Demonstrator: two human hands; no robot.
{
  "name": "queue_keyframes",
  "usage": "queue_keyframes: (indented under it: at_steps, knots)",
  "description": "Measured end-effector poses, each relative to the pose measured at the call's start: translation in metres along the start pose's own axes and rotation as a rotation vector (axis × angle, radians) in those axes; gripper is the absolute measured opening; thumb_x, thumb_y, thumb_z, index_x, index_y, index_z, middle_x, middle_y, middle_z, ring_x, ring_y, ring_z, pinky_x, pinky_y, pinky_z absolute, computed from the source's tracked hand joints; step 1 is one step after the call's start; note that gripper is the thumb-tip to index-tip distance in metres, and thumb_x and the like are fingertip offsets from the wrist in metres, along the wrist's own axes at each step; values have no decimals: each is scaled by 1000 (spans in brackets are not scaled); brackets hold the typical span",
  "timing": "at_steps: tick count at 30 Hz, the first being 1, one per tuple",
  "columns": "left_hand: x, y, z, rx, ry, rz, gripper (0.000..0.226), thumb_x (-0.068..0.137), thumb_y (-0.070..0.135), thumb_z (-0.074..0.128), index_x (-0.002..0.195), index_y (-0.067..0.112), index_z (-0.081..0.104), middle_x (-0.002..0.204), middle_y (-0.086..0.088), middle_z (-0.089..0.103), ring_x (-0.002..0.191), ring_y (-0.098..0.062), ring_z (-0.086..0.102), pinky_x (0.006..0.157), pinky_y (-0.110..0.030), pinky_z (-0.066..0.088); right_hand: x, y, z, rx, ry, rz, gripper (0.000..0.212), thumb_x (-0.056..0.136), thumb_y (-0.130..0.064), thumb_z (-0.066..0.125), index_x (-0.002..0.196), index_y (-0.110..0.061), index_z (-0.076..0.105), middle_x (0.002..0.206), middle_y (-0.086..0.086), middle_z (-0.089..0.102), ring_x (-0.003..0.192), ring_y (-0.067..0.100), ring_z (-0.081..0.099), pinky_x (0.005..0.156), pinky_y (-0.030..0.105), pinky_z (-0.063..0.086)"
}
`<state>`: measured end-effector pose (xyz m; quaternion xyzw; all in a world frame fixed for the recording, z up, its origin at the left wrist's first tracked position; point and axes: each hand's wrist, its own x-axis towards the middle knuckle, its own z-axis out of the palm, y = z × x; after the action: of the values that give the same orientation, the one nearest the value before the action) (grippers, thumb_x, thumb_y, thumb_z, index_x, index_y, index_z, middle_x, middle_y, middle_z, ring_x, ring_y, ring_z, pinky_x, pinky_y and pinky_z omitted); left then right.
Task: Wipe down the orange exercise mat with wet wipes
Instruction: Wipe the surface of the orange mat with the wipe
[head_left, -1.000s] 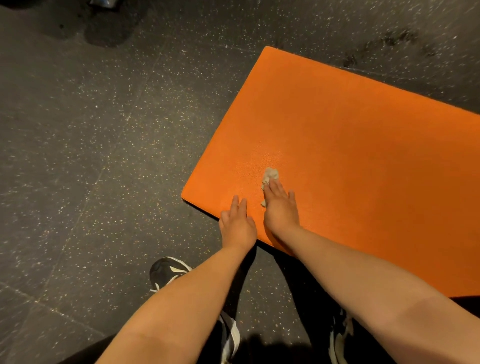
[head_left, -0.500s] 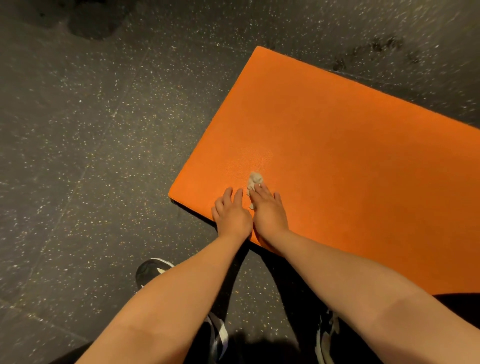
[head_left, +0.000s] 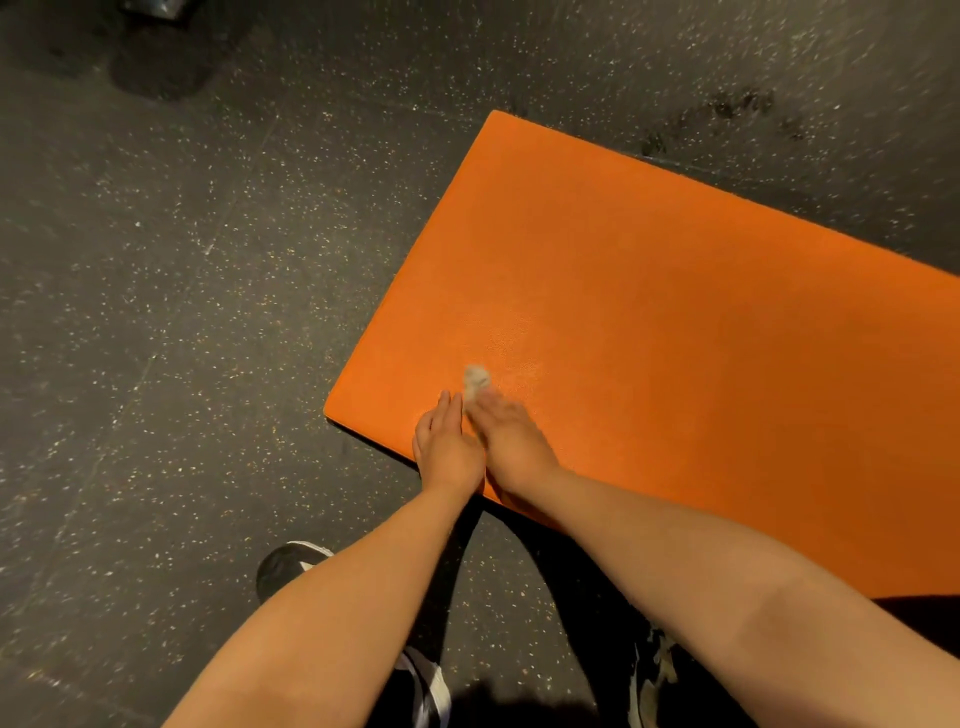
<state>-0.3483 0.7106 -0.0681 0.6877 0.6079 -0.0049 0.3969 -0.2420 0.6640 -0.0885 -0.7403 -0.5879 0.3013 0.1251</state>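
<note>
Flat-fingered, the right hand (head_left: 511, 441) presses a crumpled whitish wet wipe (head_left: 475, 382) onto the flat orange exercise mat (head_left: 675, 338) near its seven-o'clock corner. The left hand (head_left: 447, 447) lies open alongside, bracing. Mid-wipe, I'd say; next should come long strokes toward two o'clock.

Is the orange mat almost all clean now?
Not nearly, it seems. Only a faint shiny patch beside the wipe looks wiped. The right hand presses the wipe on the orange mat near its corner, and the left hand rests flat beside it. The big stretch further off shows no wet marks, so it is probably left.
</note>
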Motion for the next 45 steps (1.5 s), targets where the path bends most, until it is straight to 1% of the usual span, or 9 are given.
queue_keyframes:
  at_steps: [4,8,11,18,21,27,34,40,45]
  knots:
    - [2,-4,0,76,-9,27,61,102,11,38,160,23,20,167,9,11,150,-18,11,124,-34,7,4,14,-7,-135,-63,-142,65,103,-7,41,162,-20,18,169,1,12,156,18,6,124,41,-6]
    - [1,-11,-1,111,-10,76,63,102,9,40,160,17,16,168,4,9,151,-21,10,125,-35,8,22,32,-27,-135,79,92,78,95,1,47,162,-14,11,170,7,-4,156,24,4,124,46,1]
    - [2,-11,-5,16,32,38,61,103,7,40,159,12,17,168,-1,11,152,-22,11,121,-26,3,35,26,-26,-92,64,148,81,95,1,47,162,-13,4,170,8,-9,157,24,-4,125,46,-1]
    - [3,-10,-2,-31,28,19,62,102,6,40,160,15,18,168,3,9,150,-16,8,115,-19,6,40,2,-5,-82,-165,-153,70,102,-10,47,162,-20,14,170,0,4,156,15,0,122,36,-9]
    - [0,-9,0,13,-4,33,63,103,9,41,160,14,15,169,0,3,152,-21,5,120,-26,5,36,12,-8,-150,-136,-208,70,101,-10,48,161,-24,17,170,-5,6,156,13,0,122,40,-9]
    - [1,-2,-1,125,-74,-7,68,103,21,43,161,13,7,168,-4,-9,152,-25,0,122,-33,2,24,18,-18,-104,51,158,76,98,-4,47,163,-21,10,170,-1,-3,156,15,-9,123,45,-11]
    - [-1,0,-3,140,-102,44,62,103,18,42,159,31,20,169,-1,-3,149,-25,3,122,-35,6,1,25,-12,-185,-27,-76,61,105,-19,41,162,-24,17,170,-4,8,156,14,-1,122,45,-10]
    - [-4,4,4,458,-173,82,59,107,30,29,158,41,2,167,3,-16,149,-34,-2,123,-49,2,-2,52,-30,-120,165,444,63,106,-19,31,162,-20,2,170,0,-10,155,15,-15,121,51,-11]
    - [0,9,-1,448,-145,64,61,102,30,36,157,42,13,168,5,-6,146,-34,8,121,-46,9,-6,22,-19,-66,34,246,57,110,-29,27,163,-18,8,170,1,-5,155,15,-12,122,47,-11]
